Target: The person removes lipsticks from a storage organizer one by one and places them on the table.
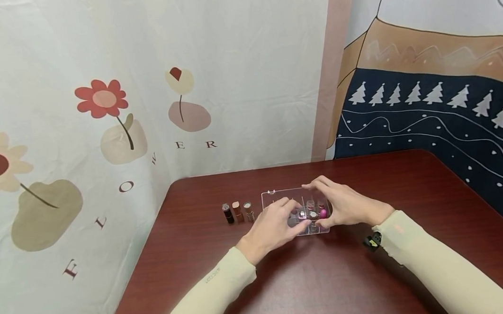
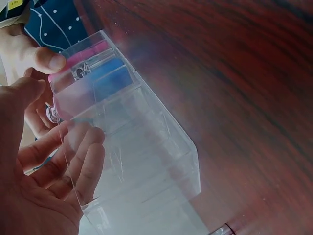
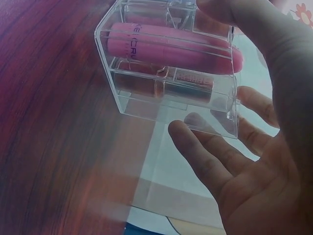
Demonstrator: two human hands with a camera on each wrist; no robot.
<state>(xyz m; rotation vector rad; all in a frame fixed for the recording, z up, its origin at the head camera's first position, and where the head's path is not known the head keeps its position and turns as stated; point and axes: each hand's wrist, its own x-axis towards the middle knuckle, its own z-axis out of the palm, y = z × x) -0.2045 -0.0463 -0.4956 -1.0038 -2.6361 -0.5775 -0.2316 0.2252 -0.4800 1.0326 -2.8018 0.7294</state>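
The clear compartment box [image 1: 275,194] stands toward the far side of the dark red table [image 1: 183,236], somewhat right of its middle, with bare wood between its far rim and the table's far edge. That far edge runs along a hanging pale cloth [image 1: 247,81]; the right edge lies well apart from the box, leaving wide room there, and a broad stretch of tabletop opens on the near side, between the forearms. To the left the room is tighter: three lipsticks, a black one [image 1: 228,214], a copper-brown one [image 1: 238,212] and a silver-topped one [image 1: 248,211], stand in a row beside the box. The right hand [image 1: 347,204] grips the box's right end, thumb on the near side and fingers toward the far rim. The left hand [image 1: 271,224] reaches over from the near left, its thumb and fingers loosely parted around a silver-topped tube [image 1: 302,214] in a compartment, without clasping it. A pink tube [image 3: 171,46] fills a slot at the right end. The left hand covers much of the box's near left part; glare and see-through walls blur the partitions, and the right wrist view crops the box at its upper edge.
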